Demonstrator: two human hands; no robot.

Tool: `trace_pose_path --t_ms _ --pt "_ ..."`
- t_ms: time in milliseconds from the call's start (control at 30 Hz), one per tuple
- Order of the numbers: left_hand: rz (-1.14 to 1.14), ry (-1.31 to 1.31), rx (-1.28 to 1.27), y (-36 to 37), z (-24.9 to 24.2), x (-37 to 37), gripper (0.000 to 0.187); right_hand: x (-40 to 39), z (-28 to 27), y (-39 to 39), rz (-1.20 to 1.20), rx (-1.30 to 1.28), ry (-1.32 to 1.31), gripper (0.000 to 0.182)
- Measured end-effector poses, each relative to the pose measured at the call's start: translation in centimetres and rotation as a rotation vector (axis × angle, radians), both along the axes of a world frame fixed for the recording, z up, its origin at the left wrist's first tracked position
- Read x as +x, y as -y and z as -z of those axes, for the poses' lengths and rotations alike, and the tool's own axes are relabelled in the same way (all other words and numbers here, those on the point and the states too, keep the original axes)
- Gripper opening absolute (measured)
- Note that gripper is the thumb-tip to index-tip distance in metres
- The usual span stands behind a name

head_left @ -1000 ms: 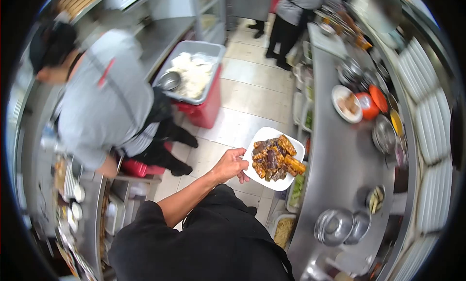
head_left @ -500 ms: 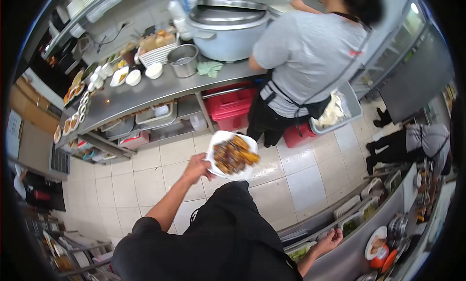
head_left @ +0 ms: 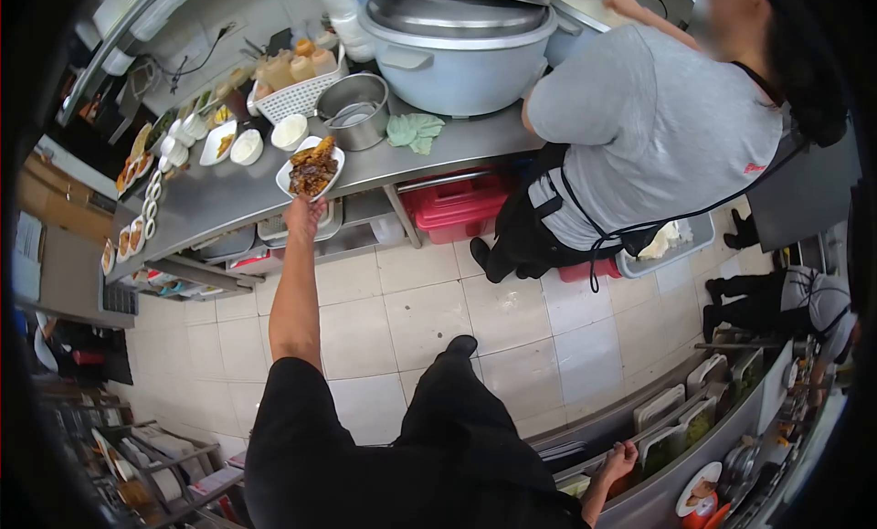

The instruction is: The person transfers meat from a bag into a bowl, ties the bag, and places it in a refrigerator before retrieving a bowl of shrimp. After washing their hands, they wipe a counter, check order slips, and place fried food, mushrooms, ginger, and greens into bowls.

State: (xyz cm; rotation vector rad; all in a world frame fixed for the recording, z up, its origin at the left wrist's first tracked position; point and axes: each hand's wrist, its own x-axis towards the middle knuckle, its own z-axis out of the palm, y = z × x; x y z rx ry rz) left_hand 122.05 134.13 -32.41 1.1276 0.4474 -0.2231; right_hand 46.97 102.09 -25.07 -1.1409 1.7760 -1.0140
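Note:
My left hand (head_left: 303, 216) is stretched forward, gripping the near edge of a white dish (head_left: 336, 174) heaped with dark glazed, browned food (head_left: 313, 166). The dish is over the front edge of the steel counter (head_left: 260, 184), close to two white bowls (head_left: 247, 147) and a metal pot (head_left: 353, 113). Low on the right, my right hand (head_left: 621, 458) hangs beside ingredient bins (head_left: 660, 447) with green contents. Its fingers are loosely bent, and no object shows in them.
A person in a grey shirt (head_left: 653, 127) stands at the counter beside a large lidded cooker (head_left: 461, 68). Bottles stand in a white basket (head_left: 300, 98); a green cloth (head_left: 416, 132) lies nearby. Another person (head_left: 790, 301) is at the far right. A red bin (head_left: 457, 205) sits below the counter.
My left hand has carried the dish forward and left, from over the floor to the counter's edge. My right hand stays by the bins. The person in grey appears farther right.

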Motion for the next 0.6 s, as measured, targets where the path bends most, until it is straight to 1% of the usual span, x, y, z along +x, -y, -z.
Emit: trace_pose_path --t_ms 33,67,133,167,200,233,267,300,333,367,400,500,567,600 --pt "-0.002 0.031 -0.02 -1.0 1.6 1.6 0.028 -2.6 2.6 0.1 -0.02 -0.157 -0.013 0.014" --pt "0.017 0.061 -0.05 -1.2 2.4 3.2 0.031 -2.9 2.3 -0.8 0.006 -0.187 -0.141 0.013" --pt "0.095 0.126 -0.077 -1.9 1.9 3.5 0.042 -2.7 0.6 -3.0 -0.027 -0.182 -0.3 0.015" --pt "0.207 0.205 -0.067 -2.7 2.6 4.0 0.046 -2.7 0.0 -3.9 -0.041 -0.133 -0.303 0.016" --pt "0.197 0.07 -0.043 -3.5 3.6 5.3 0.05 -2.0 -0.6 -4.8 0.034 -0.104 -0.212 0.015" --pt "0.24 -0.016 -0.123 -4.7 4.1 5.7 0.052 -1.3 -1.0 -5.4 0.134 -0.046 -0.312 0.016" --pt "0.292 0.02 -0.121 -6.3 6.4 8.3 0.054 -0.2 -1.4 -6.2 0.165 -0.034 -0.413 0.017" --pt "0.195 0.109 0.056 -1.6 -1.0 1.9 0.056 -1.2 0.7 -7.1 0.197 -0.044 -0.412 0.019" --pt "-0.091 -0.36 -0.627 -4.2 2.3 7.0 0.058 -0.1 0.9 -7.5 0.282 -0.101 -0.289 0.02" --pt "0.086 -0.134 -0.247 -1.1 -0.8 1.8 0.06 0.9 0.2 -7.7 0.308 -0.005 -0.448 0.02" --pt "0.175 -0.047 -0.071 0.1 -1.3 -0.9 0.056 0.7 2.1 -8.1 0.285 -0.152 -0.468 0.02" --pt "0.506 -0.156 0.157 3.2 3.9 -9.1 0.044 2.5 1.7 -7.3 0.458 -0.095 -0.362 0.02" --pt "0.78 -0.27 0.26 6.1 8.4 -14.9 0.037 1.7 1.9 -7.0 0.436 -0.061 -0.397 0.021" --pt "0.932 -0.332 0.298 8.0 10.7 -17.2 0.033 1.4 1.8 -6.7 0.487 -0.06 -0.377 0.021"
